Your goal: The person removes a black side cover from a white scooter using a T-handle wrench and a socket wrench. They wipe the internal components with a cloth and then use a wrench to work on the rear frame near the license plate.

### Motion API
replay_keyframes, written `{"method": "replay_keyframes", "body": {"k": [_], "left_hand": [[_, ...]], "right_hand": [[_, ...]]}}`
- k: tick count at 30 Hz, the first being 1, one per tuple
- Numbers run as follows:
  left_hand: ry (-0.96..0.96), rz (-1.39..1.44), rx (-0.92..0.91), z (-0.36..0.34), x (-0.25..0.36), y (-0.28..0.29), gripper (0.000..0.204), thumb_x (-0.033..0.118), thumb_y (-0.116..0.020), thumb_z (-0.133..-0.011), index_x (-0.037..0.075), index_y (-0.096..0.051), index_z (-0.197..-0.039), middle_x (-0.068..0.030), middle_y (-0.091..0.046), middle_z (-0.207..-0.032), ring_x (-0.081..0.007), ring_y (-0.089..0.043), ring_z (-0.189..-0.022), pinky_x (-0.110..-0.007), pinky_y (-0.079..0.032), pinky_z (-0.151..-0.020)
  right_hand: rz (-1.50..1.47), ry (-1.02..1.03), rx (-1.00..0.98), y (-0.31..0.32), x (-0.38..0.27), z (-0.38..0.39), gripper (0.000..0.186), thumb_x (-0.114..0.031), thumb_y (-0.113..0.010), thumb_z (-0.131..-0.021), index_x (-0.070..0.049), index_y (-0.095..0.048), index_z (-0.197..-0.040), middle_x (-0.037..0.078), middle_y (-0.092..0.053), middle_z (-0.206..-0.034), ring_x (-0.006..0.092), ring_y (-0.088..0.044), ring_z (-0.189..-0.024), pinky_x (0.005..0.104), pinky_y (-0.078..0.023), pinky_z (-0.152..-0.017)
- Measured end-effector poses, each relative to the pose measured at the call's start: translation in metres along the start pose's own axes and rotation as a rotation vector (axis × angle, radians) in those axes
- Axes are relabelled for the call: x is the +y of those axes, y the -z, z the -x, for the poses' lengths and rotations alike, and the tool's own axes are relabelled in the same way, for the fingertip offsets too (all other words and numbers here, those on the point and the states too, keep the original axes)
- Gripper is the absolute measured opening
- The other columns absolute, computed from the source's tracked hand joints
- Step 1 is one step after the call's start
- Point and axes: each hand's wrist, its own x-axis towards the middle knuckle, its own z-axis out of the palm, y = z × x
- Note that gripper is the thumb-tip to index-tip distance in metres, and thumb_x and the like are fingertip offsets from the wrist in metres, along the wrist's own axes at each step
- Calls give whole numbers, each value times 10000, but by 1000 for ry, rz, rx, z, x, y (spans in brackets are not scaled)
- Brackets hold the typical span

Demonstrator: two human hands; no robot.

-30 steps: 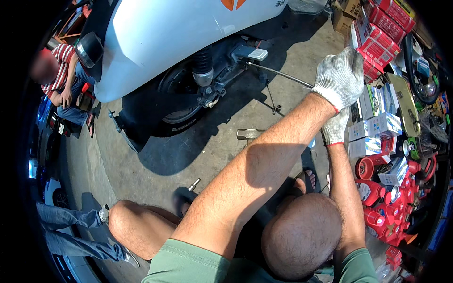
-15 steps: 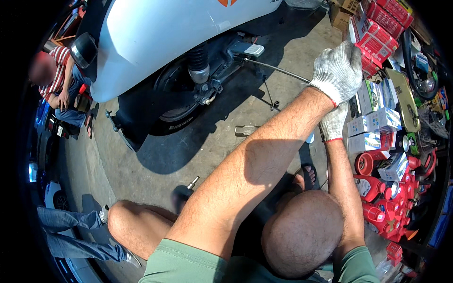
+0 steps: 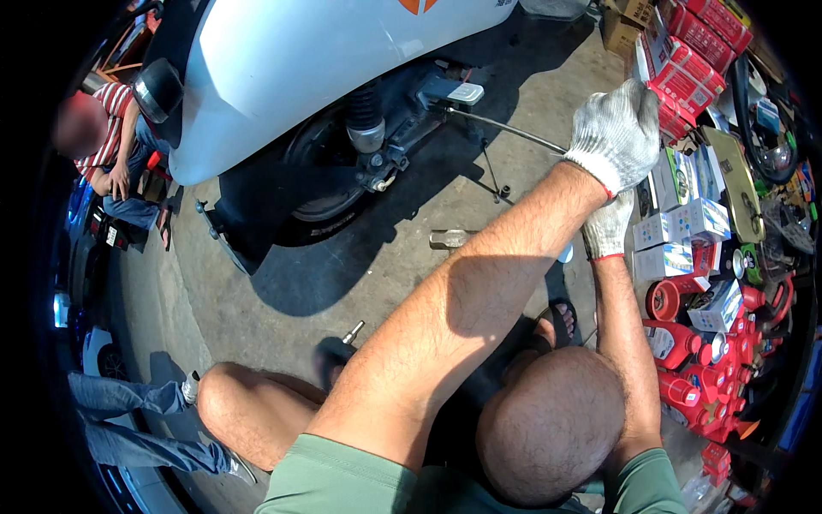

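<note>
White knit gloves cover two hands beside one thin metal bar (image 3: 514,133) at a white two-wheeler (image 3: 291,77).
Curled together, the fingers of the left hand (image 3: 615,137) clamp on the bar's near end, which runs out of sight beneath the glove; the other end meets the dark metalwork by the one visible wheel (image 3: 321,230). Just below the left wrist is the right hand (image 3: 608,230), its fingers hidden, so I cannot tell whether they grip. On the concrete floor (image 3: 248,325) lie one blocky metal head (image 3: 451,240), partly behind the left forearm, and one small silvery piece (image 3: 354,332) near the left knee. Red boxes (image 3: 685,77) and red bottles (image 3: 672,343) crowd the floor's right edge.
</note>
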Motion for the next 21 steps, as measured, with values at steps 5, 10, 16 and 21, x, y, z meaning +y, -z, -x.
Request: {"method": "replay_keyframes", "body": {"k": [5, 10, 16, 21], "left_hand": [[38, 38, -62, 13, 13, 4, 244, 205, -503, -906, -3, -620, -855, -243, -630, -779, -445, -623, -784, -484, -507, -701], [170, 287, -4, 68, -33, 45, 343, 340, -476, -975, 11, -573, -977, -108, -601, -896, -210, -602, -734, -362, -500, -695], [984, 824, 6, 101, -128, 56, 195, 191, -523, -949, 18, -589, -1009, -70, -588, -906, -175, -594, -773, -339, -532, -704], [1021, 699, 46, 87, -123, 42, 253, 143, -406, -940, 39, -565, -1108, -113, -601, -1035, -218, -588, -918, -383, -513, -815]], "right_hand": [[31, 141, -61, 22, 8, -5, 235, -12, -542, -844, 30, -630, -1059, 184, -684, -958, 280, -656, -931, 341, -490, -817], [416, 67, -342, 15, -43, -8, 256, -112, -534, -821, 19, -631, -1018, 254, -638, -940, 395, -618, -939, 403, -497, -792], [597, 288, -320, 30, -34, -2, 289, -108, -516, -814, -30, -610, -1076, 196, -650, -965, 352, -617, -980, 469, -493, -846], [562, 365, -215, 41, -7, 18, 344, 7, -536, -679, 2, -600, -1016, 183, -644, -902, 366, -610, -909, 437, -484, -821]]}}
